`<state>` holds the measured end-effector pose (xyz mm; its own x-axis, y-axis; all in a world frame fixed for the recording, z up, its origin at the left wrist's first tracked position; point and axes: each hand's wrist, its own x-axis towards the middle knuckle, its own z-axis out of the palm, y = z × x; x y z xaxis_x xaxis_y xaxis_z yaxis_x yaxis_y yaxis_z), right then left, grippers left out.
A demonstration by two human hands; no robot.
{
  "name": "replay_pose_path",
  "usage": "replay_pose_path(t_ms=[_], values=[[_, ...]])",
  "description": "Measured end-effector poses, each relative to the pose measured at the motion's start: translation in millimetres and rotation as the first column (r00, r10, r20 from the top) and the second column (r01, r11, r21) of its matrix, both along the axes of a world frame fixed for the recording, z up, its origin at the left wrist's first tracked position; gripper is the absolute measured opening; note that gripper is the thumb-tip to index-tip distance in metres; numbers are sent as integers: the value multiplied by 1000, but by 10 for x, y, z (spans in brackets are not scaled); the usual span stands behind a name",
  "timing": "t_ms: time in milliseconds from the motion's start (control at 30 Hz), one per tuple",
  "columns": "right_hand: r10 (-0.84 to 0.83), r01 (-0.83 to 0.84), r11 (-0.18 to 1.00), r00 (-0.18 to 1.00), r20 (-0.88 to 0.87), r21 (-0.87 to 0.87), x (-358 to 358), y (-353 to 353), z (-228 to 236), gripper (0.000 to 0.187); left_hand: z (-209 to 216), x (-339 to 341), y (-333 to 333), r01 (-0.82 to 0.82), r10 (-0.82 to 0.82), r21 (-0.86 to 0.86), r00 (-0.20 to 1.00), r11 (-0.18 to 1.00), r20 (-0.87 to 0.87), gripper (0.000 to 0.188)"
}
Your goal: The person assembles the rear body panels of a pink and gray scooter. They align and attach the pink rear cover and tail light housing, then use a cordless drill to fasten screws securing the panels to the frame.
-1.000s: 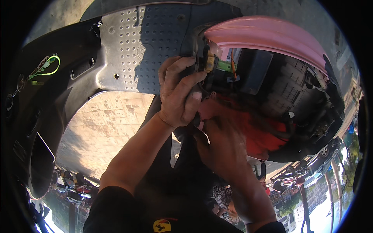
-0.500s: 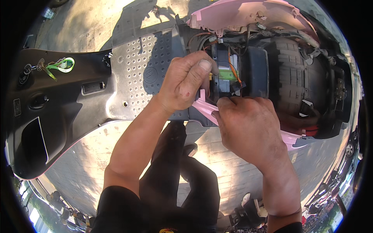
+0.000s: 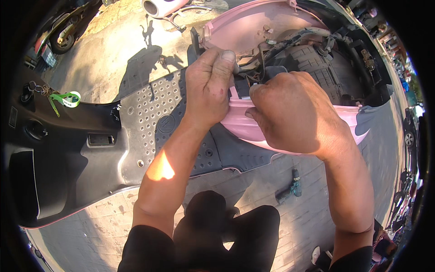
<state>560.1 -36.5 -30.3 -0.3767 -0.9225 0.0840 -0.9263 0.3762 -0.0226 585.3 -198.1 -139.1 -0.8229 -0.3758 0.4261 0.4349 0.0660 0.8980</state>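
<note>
A pink scooter side panel (image 3: 247,129) runs along the near side of the scooter's open rear body. Its glossy outer face is turned partly up toward me. At the panel's front end my left hand (image 3: 209,86) is closed, thumb uppermost; its curled fingertips are hidden. Farther back, my right hand (image 3: 297,115) pinches the panel's upper edge between thumb and forefinger. Beyond both hands lies the exposed frame with dark cables (image 3: 260,61). A second pink panel (image 3: 265,22) stands along the far side.
To the left are the black perforated footboard (image 3: 152,115) and the black front shield (image 3: 68,158), with keys on a green strap (image 3: 68,99). A cordless drill (image 3: 290,187) lies on the paving near my knees. Another pink part (image 3: 165,8) lies beyond the scooter.
The near pink panel has tilted, showing more of its outer face, and both hands have moved with it. My view has shifted, bringing the drill and the far pink part into sight.
</note>
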Motion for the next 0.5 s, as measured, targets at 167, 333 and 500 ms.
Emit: replay_pose_path(t_ms=[167, 333, 500], values=[[-45, 40, 998, 993, -110, -39, 75, 19, -93, 17, -6, -7, 8, -10, 8, -31, 997, 999, -75, 40], [-72, -96, 884, 939, -335, -458, 250, 191, -266, 15, -35, -64, -56, 58, -80, -128, 982, 990, -171, 49], [-137, 66, 572, 990, -15, -818, 886, 551, -1021, 17, -130, -114, -155, 249, -272, -153, 950, 956, -154, 48]])
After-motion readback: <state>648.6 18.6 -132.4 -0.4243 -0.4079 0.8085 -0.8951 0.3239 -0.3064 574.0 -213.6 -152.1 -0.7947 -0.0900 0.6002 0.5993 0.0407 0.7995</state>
